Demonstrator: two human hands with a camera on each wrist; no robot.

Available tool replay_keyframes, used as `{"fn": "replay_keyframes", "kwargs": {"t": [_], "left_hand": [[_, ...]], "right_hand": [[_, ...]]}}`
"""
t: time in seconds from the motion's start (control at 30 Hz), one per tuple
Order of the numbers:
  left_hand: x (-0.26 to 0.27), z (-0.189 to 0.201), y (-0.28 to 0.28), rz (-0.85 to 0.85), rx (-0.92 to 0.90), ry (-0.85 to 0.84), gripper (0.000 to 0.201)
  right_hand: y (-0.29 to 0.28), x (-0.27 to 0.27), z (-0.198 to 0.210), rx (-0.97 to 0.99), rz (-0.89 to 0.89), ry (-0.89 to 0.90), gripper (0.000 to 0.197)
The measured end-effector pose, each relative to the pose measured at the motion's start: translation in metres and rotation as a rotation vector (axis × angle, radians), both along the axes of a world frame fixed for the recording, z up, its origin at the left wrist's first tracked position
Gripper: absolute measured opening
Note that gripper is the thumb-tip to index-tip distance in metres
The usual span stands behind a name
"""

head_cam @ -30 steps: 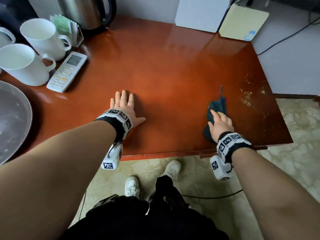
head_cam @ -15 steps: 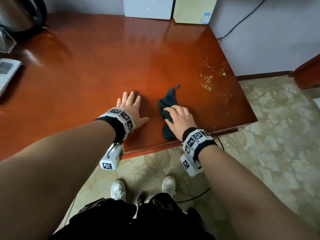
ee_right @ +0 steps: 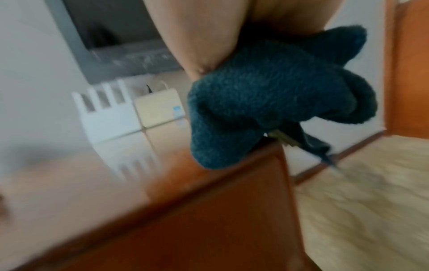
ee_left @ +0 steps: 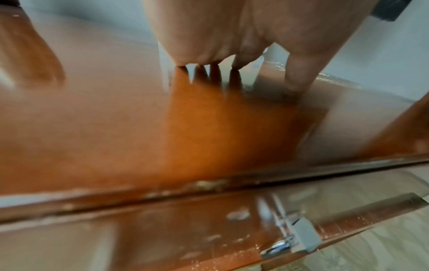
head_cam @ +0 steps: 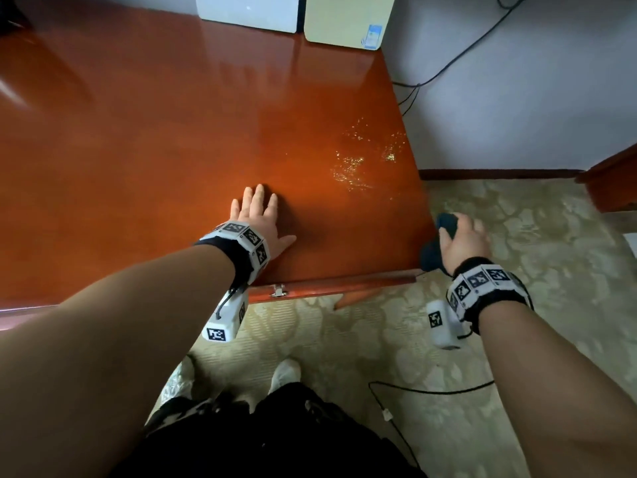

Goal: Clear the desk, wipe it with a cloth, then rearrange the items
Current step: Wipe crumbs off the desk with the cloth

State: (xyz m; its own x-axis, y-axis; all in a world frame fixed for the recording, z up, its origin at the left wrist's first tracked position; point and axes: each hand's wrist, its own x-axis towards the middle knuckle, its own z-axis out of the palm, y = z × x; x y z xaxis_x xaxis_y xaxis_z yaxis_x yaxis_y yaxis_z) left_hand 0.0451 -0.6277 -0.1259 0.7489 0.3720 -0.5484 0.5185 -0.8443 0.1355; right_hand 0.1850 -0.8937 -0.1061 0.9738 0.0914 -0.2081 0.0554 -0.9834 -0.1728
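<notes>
The glossy red-brown desk (head_cam: pixel 155 139) fills the upper left of the head view. My left hand (head_cam: pixel 258 215) lies flat on it near the front edge, fingers straight and spread, palm down (ee_left: pixel 232 36). My right hand (head_cam: pixel 463 241) grips a bunched dark teal cloth (head_cam: pixel 432 257) just past the desk's front right corner, over the floor. In the right wrist view the cloth (ee_right: pixel 267 102) bulges out of my fist beside the desk corner (ee_right: pixel 276 152). A patch of shiny specks or droplets (head_cam: pixel 365 157) sits on the desk near its right edge.
A white box (head_cam: pixel 248 12) and a cream box (head_cam: pixel 348 22) stand at the desk's back edge against the wall. A black cable (head_cam: pixel 448 63) runs along the wall, another cable (head_cam: pixel 431 391) lies on the beige patterned floor. Dark wooden furniture (head_cam: pixel 613 181) stands at far right.
My right hand has swept the cloth to the right, off the desk's front right corner, and bunched it in the fist. The left hand stays flat; my view has shifted right.
</notes>
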Motion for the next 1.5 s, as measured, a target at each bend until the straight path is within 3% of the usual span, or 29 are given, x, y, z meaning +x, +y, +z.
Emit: {"fn": "replay_keyframes", "kwargs": {"t": [0.2,0.37,0.53,0.73,0.9,1.03,1.1,1.23,1.4,1.5], "left_hand": [[0.008,0.001,-0.01,0.13,0.033,0.018,0.092],[-0.008,-0.008,-0.001,0.124,0.029,-0.009,0.098],[-0.007,-0.004,0.003,0.09,0.021,0.064,0.102],[-0.004,-0.003,0.001,0.088,0.038,0.106,0.103],[0.001,0.002,0.001,0.094,0.038,0.126,0.102],[0.001,0.005,0.013,0.11,0.018,0.104,0.091],[0.001,0.009,0.018,0.131,0.004,0.1,0.082],[-0.001,0.015,0.02,0.185,0.051,0.096,0.073],[-0.003,0.013,0.024,0.272,0.036,0.047,0.073],[-0.001,0.012,0.024,0.297,0.038,0.016,0.075]], "right_hand": [[0.079,-0.018,0.024,0.044,0.53,0.008,0.041],[0.128,-0.05,-0.008,0.029,0.809,0.166,0.044],[0.098,-0.025,-0.023,0.056,0.706,0.156,0.043],[0.035,0.027,-0.013,0.013,0.271,0.126,0.044],[0.05,0.041,0.022,0.38,0.179,0.143,0.039],[0.08,0.037,0.049,0.622,0.169,0.316,0.036],[0.085,0.036,0.045,0.483,0.206,0.342,0.04],[0.076,0.033,0.031,0.061,0.248,0.194,0.045],[0.094,0.014,0.018,0.003,0.484,0.165,0.051],[0.113,-0.003,0.003,-0.153,0.577,0.207,0.053]]}}
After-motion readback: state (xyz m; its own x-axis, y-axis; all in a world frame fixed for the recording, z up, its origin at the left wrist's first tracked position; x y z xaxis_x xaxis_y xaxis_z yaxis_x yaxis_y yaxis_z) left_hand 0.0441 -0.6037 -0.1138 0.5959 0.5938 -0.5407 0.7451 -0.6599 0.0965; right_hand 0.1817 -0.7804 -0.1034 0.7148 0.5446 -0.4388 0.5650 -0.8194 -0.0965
